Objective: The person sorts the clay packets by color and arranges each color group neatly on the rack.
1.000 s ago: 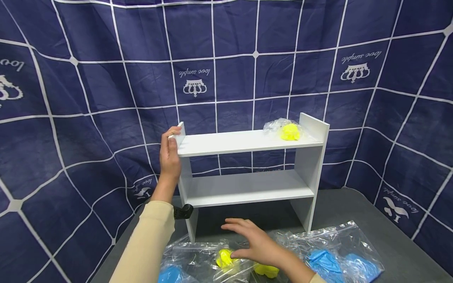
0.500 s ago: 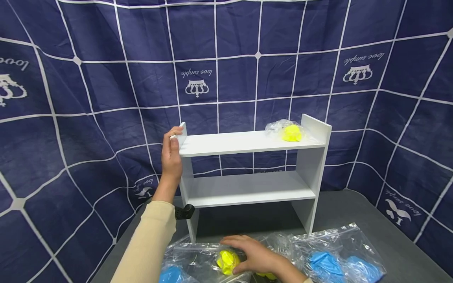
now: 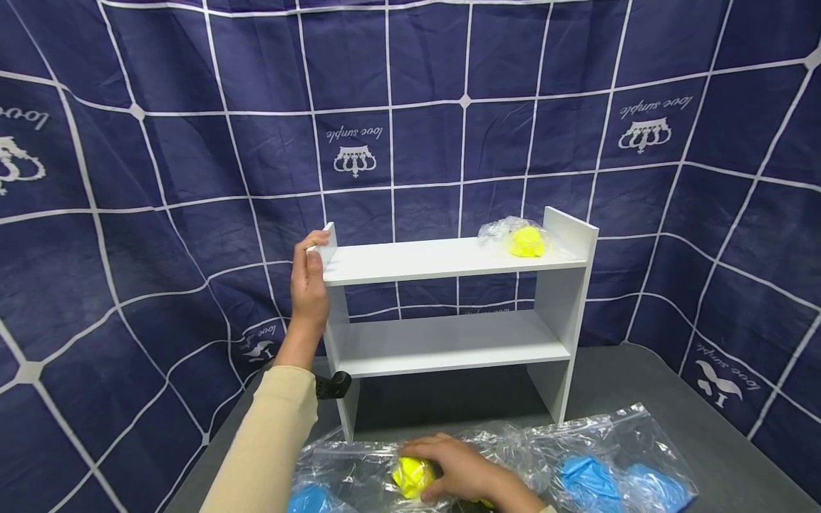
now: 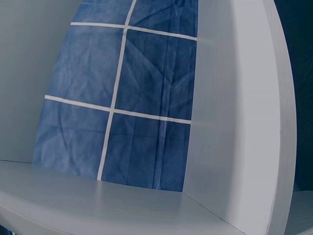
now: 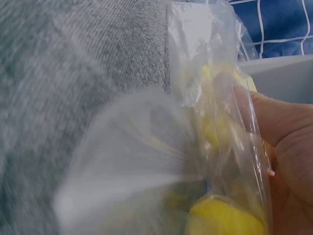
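My left hand (image 3: 309,288) grips the top of the left side panel of a small white shelf unit (image 3: 417,260). The left wrist view holds only the unit's white boards (image 4: 257,122) and the blue cloth behind. Low in the head view, my right hand (image 3: 465,467) has its thumb and fingers round a yellow lump (image 3: 410,476) in a clear plastic bag. Close up in the right wrist view, the thumb of the right hand (image 5: 288,132) presses the bag film over the yellow stuff. A second yellow lump (image 5: 227,218) lies below it, mostly hidden in the head view.
Another bagged yellow lump (image 3: 527,242) sits on the top board, at the right. Clear zip bags with blue lumps (image 3: 586,479) lie at the right front, and a blue lump (image 3: 311,499) at the left front. Blue gridded cloth (image 3: 423,142) hangs behind the grey table surface (image 3: 718,477).
My right hand has come down and slightly back, from spread fingers above the bags to a grasp on the yellow lump. My left hand stays on the shelf's side panel.
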A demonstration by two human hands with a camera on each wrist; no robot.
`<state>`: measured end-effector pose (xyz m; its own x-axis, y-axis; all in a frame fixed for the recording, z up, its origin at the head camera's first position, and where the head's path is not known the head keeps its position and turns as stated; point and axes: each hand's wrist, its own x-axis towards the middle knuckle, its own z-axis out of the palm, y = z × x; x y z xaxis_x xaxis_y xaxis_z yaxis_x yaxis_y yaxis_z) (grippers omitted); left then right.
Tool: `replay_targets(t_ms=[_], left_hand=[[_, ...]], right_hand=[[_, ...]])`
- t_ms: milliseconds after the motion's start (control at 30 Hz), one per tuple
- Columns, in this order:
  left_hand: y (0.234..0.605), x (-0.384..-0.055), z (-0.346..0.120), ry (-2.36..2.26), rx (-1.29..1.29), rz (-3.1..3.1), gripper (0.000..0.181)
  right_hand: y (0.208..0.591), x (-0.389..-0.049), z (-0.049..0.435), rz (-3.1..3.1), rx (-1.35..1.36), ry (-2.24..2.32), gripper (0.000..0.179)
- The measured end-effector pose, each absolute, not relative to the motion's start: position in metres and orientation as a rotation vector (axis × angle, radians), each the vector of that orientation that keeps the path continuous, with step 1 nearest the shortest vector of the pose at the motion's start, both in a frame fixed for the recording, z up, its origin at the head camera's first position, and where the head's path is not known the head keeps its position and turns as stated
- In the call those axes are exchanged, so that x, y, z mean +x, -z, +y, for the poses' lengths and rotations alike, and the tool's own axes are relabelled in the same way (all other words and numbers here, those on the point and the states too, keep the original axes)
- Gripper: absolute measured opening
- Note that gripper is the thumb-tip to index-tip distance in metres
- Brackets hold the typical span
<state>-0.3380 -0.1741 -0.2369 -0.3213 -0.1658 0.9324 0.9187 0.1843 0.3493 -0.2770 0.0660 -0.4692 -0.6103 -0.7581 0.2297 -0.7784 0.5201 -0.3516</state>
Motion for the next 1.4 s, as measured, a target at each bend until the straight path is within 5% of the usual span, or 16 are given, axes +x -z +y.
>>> replay_targets(t_ms=[933, 1400], left_hand=[[0.248, -0.358, -0.184, 1.336, -0.782, -1.431, 0.024], [0.254, -0.366, -0.188, 1.389, -0.811, -1.41, 0.027]], right_hand=[[0.467, -0.269, 0.06, -2.657, 1.245, -0.582, 0.048], [0.396, -0.248, 0.077, -2.525, 1.205, -0.754, 0.046]])
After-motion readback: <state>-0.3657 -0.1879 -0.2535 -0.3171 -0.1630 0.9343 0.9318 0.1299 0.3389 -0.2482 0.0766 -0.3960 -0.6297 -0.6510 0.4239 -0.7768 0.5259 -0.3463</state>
